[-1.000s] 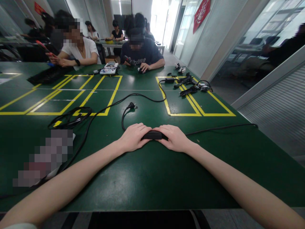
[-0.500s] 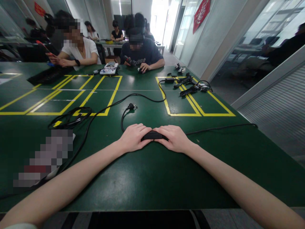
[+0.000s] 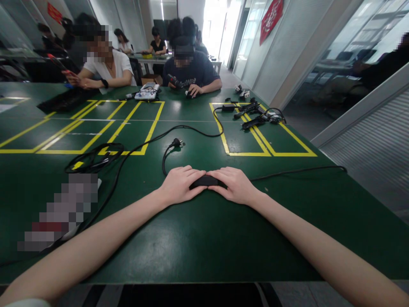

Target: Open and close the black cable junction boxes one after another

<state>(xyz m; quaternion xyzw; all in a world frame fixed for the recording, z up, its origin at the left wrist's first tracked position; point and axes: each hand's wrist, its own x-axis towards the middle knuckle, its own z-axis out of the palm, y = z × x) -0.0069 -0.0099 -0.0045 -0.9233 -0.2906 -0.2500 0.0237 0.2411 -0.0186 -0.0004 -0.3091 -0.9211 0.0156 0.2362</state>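
A black power adapter (image 3: 207,181) lies on the green table in front of me, held at both ends. My left hand (image 3: 182,183) closes round its left end, thumb on the near side and fingers on the far side. Round the right end, my right hand (image 3: 233,184) grips the same way, and the fingertips of both hands almost meet. From behind my left hand a short black cord curves up to a plug (image 3: 176,143). A thin black cable (image 3: 297,170) runs from my right hand towards the table's right edge. My hands hide the adapter's ends.
A coiled black cable (image 3: 94,157) and a blurred-out pale object (image 3: 64,213) lie left. Across the table (image 3: 179,247), with yellow tape outlines, are another adapter (image 3: 228,108), black cabled parts (image 3: 254,115) and a white device (image 3: 147,91). Two people sit opposite; one holds a dark tool (image 3: 174,81).
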